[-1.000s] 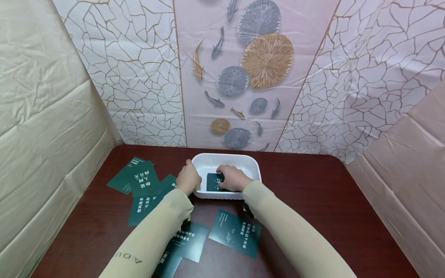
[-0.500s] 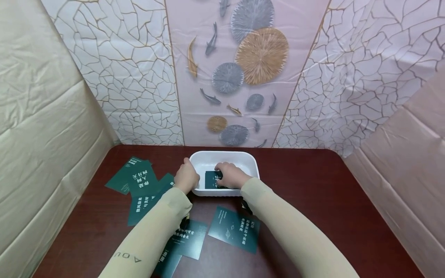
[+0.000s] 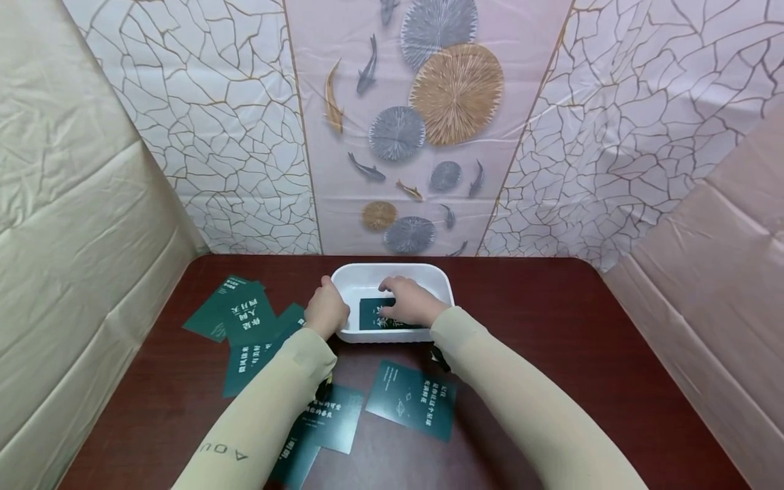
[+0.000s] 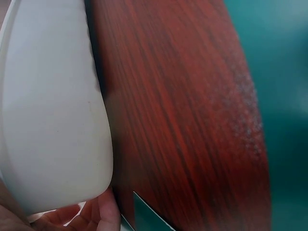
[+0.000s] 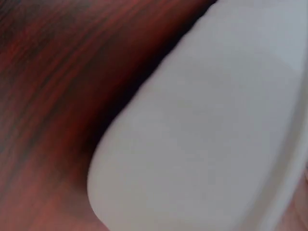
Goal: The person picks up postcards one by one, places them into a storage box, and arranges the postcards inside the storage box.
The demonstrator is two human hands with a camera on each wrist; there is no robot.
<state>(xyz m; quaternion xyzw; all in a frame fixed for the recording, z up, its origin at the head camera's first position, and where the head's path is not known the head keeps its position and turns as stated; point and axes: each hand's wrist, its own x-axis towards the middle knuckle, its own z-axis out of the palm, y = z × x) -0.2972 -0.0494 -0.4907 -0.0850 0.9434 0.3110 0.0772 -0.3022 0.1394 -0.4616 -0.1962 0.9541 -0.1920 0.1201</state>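
Observation:
At the far middle of the table, my left hand (image 3: 327, 308) grips the left end of a white plastic tray (image 3: 429, 275). In the left wrist view its fingers (image 4: 109, 211) curl under the end of that tray (image 4: 53, 106). My right hand (image 3: 412, 301) reaches over the near rim into the tray, thumb and fingers apart. Below it a dark green card (image 3: 370, 316) with white writing lies on the tray floor, partly covered by the hand. The right wrist view shows mostly the tray's outer wall (image 5: 192, 125); most of the right hand is out of sight there.
Several green cards (image 3: 252, 316) overlap on the left of the dark red wooden table (image 3: 551, 340). Another card (image 3: 412, 400) lies in front of the tray. Two more, one card (image 3: 335, 416) uppermost, lie partly under the left sleeve. Patterned cloth walls enclose the back and sides.
The right hand's thumb and fingers have spread apart and lifted slightly, so more of the card in the tray shows. The left hand keeps its grip on the tray. The head view has shifted slightly.

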